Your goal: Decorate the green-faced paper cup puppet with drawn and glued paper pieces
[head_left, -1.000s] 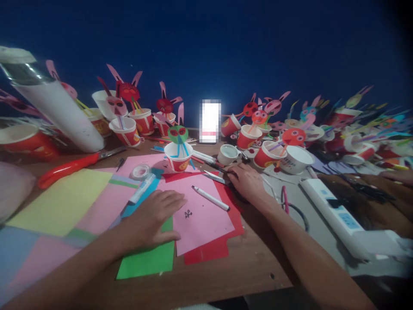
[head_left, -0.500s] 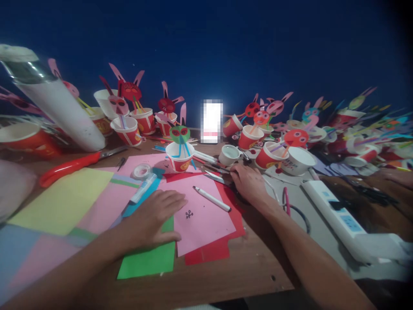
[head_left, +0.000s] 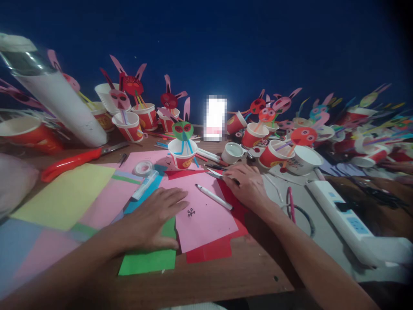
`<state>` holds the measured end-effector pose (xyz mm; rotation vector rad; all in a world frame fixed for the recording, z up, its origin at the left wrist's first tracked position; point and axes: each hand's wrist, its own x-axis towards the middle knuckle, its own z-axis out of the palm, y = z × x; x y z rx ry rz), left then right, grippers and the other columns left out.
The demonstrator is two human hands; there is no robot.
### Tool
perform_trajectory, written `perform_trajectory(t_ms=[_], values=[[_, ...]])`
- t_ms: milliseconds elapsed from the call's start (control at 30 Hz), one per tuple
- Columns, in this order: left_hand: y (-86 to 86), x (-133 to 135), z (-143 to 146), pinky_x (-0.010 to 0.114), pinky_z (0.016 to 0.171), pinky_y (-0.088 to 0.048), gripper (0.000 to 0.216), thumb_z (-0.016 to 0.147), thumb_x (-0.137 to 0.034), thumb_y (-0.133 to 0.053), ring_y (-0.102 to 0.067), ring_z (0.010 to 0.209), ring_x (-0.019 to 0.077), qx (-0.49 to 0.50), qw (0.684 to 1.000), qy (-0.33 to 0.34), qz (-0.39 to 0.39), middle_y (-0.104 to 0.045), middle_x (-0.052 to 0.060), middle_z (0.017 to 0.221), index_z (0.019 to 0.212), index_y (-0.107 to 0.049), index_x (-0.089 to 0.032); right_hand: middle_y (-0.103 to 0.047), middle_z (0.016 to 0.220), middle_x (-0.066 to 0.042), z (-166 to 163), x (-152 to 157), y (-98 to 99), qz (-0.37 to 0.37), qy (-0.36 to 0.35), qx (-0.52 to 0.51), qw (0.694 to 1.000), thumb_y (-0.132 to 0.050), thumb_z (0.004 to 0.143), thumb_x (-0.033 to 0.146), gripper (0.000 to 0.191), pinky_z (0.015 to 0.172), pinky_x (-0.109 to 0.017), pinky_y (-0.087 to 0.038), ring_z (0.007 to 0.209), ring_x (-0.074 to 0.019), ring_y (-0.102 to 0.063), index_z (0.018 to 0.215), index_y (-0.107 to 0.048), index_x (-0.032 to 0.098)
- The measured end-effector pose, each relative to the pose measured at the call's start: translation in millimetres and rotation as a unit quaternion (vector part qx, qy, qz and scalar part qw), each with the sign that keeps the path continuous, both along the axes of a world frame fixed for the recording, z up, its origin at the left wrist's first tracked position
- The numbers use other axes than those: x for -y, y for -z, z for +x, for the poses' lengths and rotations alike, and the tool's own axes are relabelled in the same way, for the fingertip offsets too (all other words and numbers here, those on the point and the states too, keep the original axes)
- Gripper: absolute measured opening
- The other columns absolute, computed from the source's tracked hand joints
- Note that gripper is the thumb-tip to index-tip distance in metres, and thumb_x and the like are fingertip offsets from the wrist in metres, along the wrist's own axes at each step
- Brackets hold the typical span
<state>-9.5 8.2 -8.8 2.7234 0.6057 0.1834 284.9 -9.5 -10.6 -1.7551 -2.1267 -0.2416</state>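
My left hand (head_left: 151, 219) lies flat with fingers stretched out, pressing the left edge of a pink paper sheet (head_left: 203, 215) that carries a small black drawing (head_left: 191, 212). Under it lie a red sheet (head_left: 209, 252) and a green sheet (head_left: 148, 260). A white pen (head_left: 214, 196) rests on the pink sheet. My right hand (head_left: 247, 185) rests at the sheet's far right corner, fingers curled over the handles of dark scissors (head_left: 216, 174) whose blades point left.
Red and white paper cups with paper rabbit heads crowd the back, one (head_left: 181, 150) just beyond the sheet. A tape roll (head_left: 143, 168), red scissors (head_left: 74, 160), coloured sheets (head_left: 64, 193) lie left. A white power strip (head_left: 338, 215) lies right. Another person's hand (head_left: 395, 165) shows far right.
The camera has shifted slightly. My right hand has edged a little to the left over the scissors. My left hand stays flat on the pink sheet.
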Motion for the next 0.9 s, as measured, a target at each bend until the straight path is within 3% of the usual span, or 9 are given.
perform_trajectory(t_ms=[233, 367, 467, 700, 800, 900], values=[[2.6, -2.8, 5.8, 0.045, 0.095, -0.035, 0.037, 0.081, -0.034, -0.054, -0.042, 0.118, 0.0281, 0.055, 0.998, 0.012, 0.039, -0.051, 0.013, 0.127, 0.115, -0.055, -0.019, -0.064, 0.088, -0.006, -30.5, 16.5, 1.7, -0.092, -0.135, -0.013, 0.986, -0.053, 0.081, 0.045, 0.028, 0.077, -0.031, -0.03, 0.084, -0.0189, -0.054, 0.089, -0.064, 0.02], [2.0, -1.9, 10.4, 0.044, 0.091, -0.036, 0.021, 0.085, -0.019, -0.047, -0.046, 0.112, 0.0257, 0.078, 0.995, 0.034, 0.053, -0.057, 0.011, 0.118, 0.1, -0.061, -0.019, -0.064, 0.086, -0.006, -32.3, 16.4, 10.8, -0.1, -0.12, -0.006, 0.988, -0.053, 0.083, 0.036, 0.021, 0.075, -0.031, -0.031, 0.085, -0.019, -0.054, 0.089, -0.063, 0.019], [1.2, -0.1, 12.3, 0.041, 0.087, -0.038, 0.02, 0.083, -0.011, -0.044, -0.048, 0.108, 0.024, 0.109, 0.992, 0.039, 0.043, -0.06, 0.01, 0.112, 0.088, -0.062, -0.019, -0.065, 0.086, -0.005, -30.9, 15.1, 10.9, -0.105, -0.121, -0.035, 0.987, -0.052, 0.084, 0.029, 0.016, 0.076, -0.03, -0.032, 0.084, -0.0178, -0.055, 0.088, -0.063, 0.019], [-1.0, 0.2, 11.8, 0.037, 0.079, -0.04, 0.021, 0.079, -0.006, -0.044, -0.049, 0.097, 0.0225, 0.133, 0.989, 0.053, 0.042, -0.059, 0.01, 0.104, 0.084, -0.06, -0.019, -0.064, 0.08, -0.004, -29.5, 17.8, -0.2, -0.094, -0.064, -0.167, 0.979, -0.048, 0.086, 0.023, 0.013, 0.07, -0.027, -0.038, 0.073, -0.0165, -0.056, 0.091, -0.058, 0.017], [-1.4, 0.2, 12.1, 0.036, 0.074, -0.04, 0.02, 0.079, -0.005, -0.043, -0.05, 0.089, 0.0212, 0.126, 0.99, 0.049, 0.039, -0.06, 0.009, 0.096, 0.081, -0.059, -0.018, -0.062, 0.079, -0.003, -28.6, 19.9, -4.9, -0.099, -0.066, -0.281, 0.952, -0.044, 0.088, 0.023, 0.024, 0.065, -0.026, -0.041, 0.07, -0.0148, -0.057, 0.11, -0.05, 0.018], [-0.9, 0.4, 12.4, 0.037, 0.075, -0.039, 0.021, 0.079, -0.005, -0.042, -0.05, 0.089, 0.021, 0.123, 0.99, 0.051, 0.038, -0.062, 0.009, 0.093, 0.081, -0.058, -0.018, -0.059, 0.075, 0.0, -29.1, 21.2, -10.3, -0.131, -0.121, -0.401, 0.899, -0.042, 0.088, 0.021, 0.027, 0.061, -0.024, -0.043, 0.061, -0.0107, -0.055, 0.115, -0.049, 0.022]])
